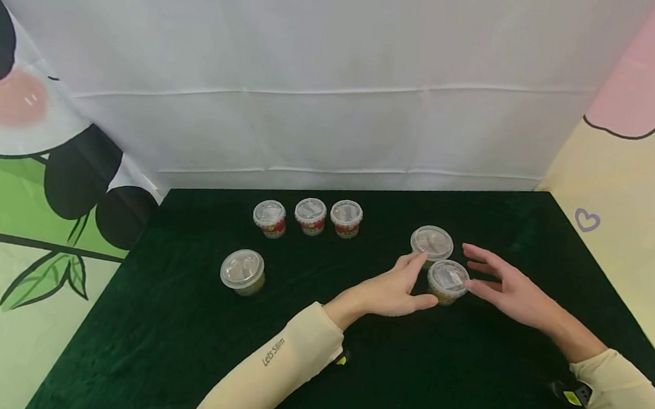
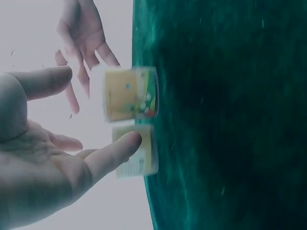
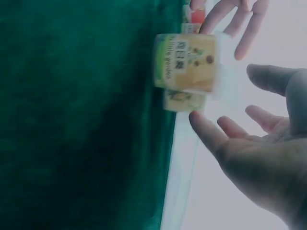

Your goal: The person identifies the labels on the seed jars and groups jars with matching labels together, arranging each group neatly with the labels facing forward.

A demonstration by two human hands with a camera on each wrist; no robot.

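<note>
Two lidded plastic tubs stand close together at the right of the table: a nearer tub (image 1: 448, 279) with a clear lid and yellowish contents, and a farther tub (image 1: 432, 241) just behind it. My left hand (image 1: 393, 289) is at their left side, fingers spread. On the other side, my right hand (image 1: 511, 292) hovers with fingers parted, its thumb close to the nearer lid. In the right wrist view the nearer tub (image 3: 187, 62) shows a printed label, and neither hand curls round it. Whether any fingertip touches a tub I cannot tell.
Three small red-labelled cups stand in a row at the back: a left cup (image 1: 270, 218), a middle cup (image 1: 311, 216) and a right cup (image 1: 346, 218). Another lidded tub (image 1: 242, 272) sits at the left. Dark green cloth (image 1: 174, 347) covers the table, with a white curtain (image 1: 325, 100) behind.
</note>
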